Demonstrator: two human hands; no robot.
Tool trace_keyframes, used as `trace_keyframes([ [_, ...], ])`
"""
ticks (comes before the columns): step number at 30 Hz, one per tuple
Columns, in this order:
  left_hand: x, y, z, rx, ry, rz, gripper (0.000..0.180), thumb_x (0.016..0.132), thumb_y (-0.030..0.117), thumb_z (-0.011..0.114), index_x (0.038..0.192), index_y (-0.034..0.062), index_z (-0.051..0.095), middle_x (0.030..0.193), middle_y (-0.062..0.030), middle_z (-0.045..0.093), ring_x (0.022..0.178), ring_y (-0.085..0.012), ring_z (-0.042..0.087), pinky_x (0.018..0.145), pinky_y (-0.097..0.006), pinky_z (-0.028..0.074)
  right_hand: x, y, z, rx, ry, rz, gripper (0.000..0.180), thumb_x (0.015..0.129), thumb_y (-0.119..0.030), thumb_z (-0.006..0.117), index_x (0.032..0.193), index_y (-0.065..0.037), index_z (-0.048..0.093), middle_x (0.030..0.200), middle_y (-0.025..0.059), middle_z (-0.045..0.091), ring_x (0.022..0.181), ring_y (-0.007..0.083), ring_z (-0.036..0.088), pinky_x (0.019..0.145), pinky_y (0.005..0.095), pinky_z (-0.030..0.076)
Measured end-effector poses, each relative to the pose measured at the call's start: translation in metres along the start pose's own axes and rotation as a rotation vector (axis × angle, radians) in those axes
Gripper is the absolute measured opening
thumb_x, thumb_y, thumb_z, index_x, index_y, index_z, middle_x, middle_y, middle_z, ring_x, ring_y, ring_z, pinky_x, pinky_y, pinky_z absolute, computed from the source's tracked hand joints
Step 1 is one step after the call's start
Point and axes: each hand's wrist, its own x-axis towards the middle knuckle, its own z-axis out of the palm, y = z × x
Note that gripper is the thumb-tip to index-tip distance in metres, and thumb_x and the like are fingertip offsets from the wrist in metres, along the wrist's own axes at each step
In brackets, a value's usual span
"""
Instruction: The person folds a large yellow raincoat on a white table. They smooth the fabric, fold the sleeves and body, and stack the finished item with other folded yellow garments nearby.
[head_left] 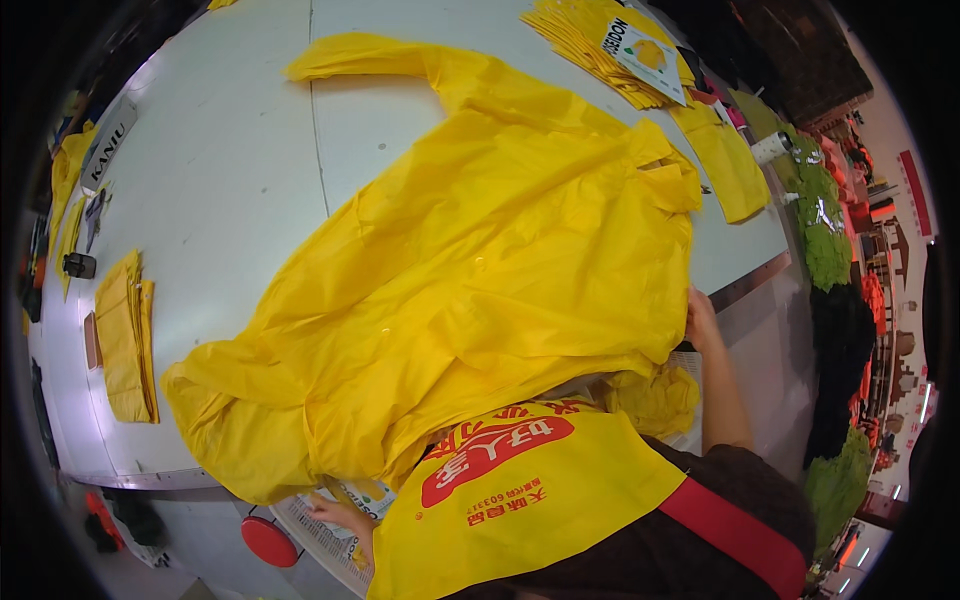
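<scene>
A yellow raincoat [480, 260] lies spread over the white table, one sleeve stretched toward the far left and its collar at the right. At its right edge, below the collar, my right hand [700, 320] grips the fabric, with the fingertips hidden by the coat. My left hand [342, 517] is low in the picture, just below the near edge of the coat, with its fingers stretched out and apart. Beside that hand are printed sheets [375, 497], partly covered by the coat and my yellow apron [540, 500].
Folded yellow garments [127, 340] sit at the table's left. A stack of yellow pieces with a printed card [645, 60] lies at the far right, near a folded yellow strip [725, 165] and a white spool [770, 148]. A red round pad [269, 542] is at the near left.
</scene>
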Motion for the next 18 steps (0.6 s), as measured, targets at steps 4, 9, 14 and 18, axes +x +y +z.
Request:
trace_keyframes([
  [4,-0.069,0.010,0.030,-0.117,-0.388,0.376,0.056,0.090,0.024,0.052,0.133,-0.0030,0.027,0.134,-0.0189,0.036,0.119,-0.0294,0.038,0.099,-0.037,0.031,-0.002,-0.012,0.073,0.281,-0.150,-0.065,0.047,0.084,-0.029,0.058,0.120,-0.001,0.047,0.107,0.0113,0.059,0.094,0.0247,0.058,0.080,0.0353,0.048],
  [9,-0.169,0.144,0.037,0.279,-0.910,0.898,0.051,0.077,0.012,0.067,0.122,0.0011,0.045,0.122,-0.0191,0.043,0.110,-0.0251,0.045,0.087,-0.036,0.040,-0.079,-0.067,0.184,0.540,-0.447,-0.083,0.041,0.081,-0.022,0.061,0.113,0.001,0.051,0.103,0.0096,0.060,0.089,0.0239,0.060,0.077,0.0352,0.050],
  [14,-0.258,0.182,0.075,-0.173,-1.778,0.233,0.082,0.072,0.018,0.075,0.137,0.0063,0.026,0.128,-0.0136,0.043,0.114,-0.0247,0.045,0.093,-0.035,0.040,-0.194,-0.063,0.306,-0.078,-1.058,-0.598,0.038,0.079,-0.019,0.064,0.112,-0.003,0.053,0.107,0.0093,0.058,0.100,0.0227,0.053,0.087,0.0330,0.042],
  [18,-0.244,0.174,0.088,-0.686,-1.255,-0.276,0.059,0.088,0.041,0.047,0.135,0.0089,0.032,0.133,-0.0086,0.041,0.119,-0.0235,0.043,0.100,-0.036,0.033,-0.219,-0.065,0.292,-0.572,-1.417,-1.284,0.055,0.077,-0.027,0.063,0.124,-0.004,0.046,0.122,0.0192,0.048,0.115,0.0308,0.043,0.099,0.0416,0.029],
])
